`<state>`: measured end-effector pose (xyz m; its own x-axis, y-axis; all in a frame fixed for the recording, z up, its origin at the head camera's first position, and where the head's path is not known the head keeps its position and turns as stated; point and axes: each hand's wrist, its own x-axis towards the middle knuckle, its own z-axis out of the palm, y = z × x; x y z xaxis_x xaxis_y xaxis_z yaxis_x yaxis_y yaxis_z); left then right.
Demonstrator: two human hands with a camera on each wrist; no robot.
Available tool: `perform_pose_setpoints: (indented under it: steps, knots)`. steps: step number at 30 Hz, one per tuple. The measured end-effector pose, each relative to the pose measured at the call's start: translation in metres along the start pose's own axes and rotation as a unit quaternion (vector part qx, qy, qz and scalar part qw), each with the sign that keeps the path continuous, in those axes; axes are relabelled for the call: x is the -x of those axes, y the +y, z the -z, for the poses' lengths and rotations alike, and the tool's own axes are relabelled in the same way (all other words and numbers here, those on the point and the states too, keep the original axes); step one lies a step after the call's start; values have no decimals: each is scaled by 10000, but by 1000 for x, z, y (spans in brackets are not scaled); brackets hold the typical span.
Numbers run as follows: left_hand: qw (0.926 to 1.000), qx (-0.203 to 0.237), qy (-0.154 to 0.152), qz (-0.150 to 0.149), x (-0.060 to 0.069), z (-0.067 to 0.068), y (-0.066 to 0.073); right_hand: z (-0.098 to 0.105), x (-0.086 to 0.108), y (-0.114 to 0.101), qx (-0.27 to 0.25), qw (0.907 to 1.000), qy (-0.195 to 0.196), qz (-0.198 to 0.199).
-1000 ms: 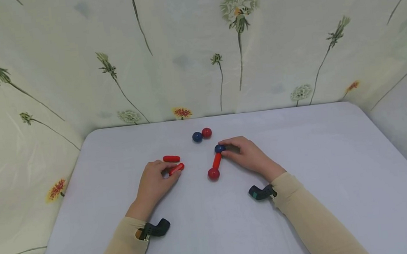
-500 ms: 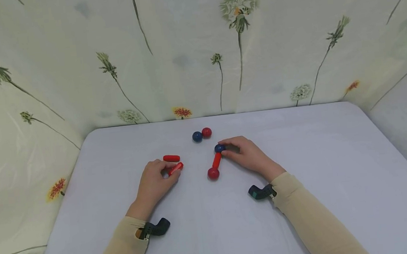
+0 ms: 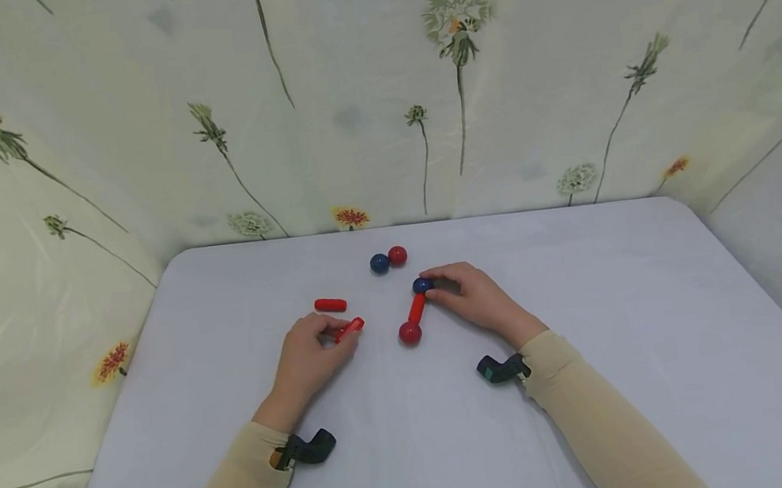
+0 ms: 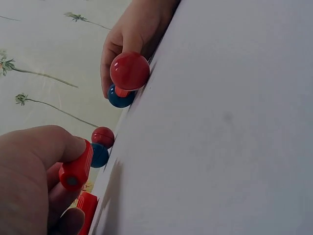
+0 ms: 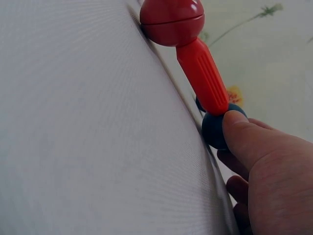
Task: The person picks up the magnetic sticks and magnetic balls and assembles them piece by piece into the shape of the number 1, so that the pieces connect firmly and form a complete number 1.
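My left hand (image 3: 313, 359) pinches a short red ribbed rod (image 4: 77, 166) between thumb and fingers; a grey disc shows in the rod's near end. With thumb and fingers my right hand (image 3: 479, 298) grips a blue ball (image 5: 215, 129). That ball joins a second red rod (image 5: 203, 76), whose other end meets a red ball (image 3: 411, 333), so the three form one straight piece on the table. Beyond the left hand lies another red rod (image 3: 331, 305), apart from the fingers.
Farther back on the white table (image 3: 411, 433), a loose blue ball (image 3: 379, 263) and a red ball (image 3: 398, 256) sit side by side, touching. Behind the table's far edge hangs a flower-patterned cloth (image 3: 349, 121).
The left hand, with the red rod pinched in it, has shifted a little to the right and nearer me, away from the lying rod. The right hand and the joined piece stay put.
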<state>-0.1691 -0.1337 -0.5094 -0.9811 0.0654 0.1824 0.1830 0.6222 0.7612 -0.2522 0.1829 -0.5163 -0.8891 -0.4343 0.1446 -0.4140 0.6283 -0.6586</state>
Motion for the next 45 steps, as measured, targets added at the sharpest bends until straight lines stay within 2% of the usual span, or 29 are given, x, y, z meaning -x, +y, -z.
perform_pose_setpoints:
  steps: [4,13,23,28,39,45]
  knots:
    - [9999,82,-95,77,3,-5,6,0,0,1,49,10000,29,-15]
    - [9995,79,-91,-297,6,-10,13,1,1,1,38,9999,80,-94]
    - [9985,-152,-210,-481,13,-20,17,0,2,-1,29,9999,114,-67]
    - [9982,-222,-252,-505,17,-23,22,0,2,-2,-2,9999,110,-79]
    - [9981,-277,-425,-346,22,-27,29,-1,1,-1,1,9999,100,-57]
    - [9972,-360,-467,-470,23,-31,32,-1,0,0,35,9999,106,3]
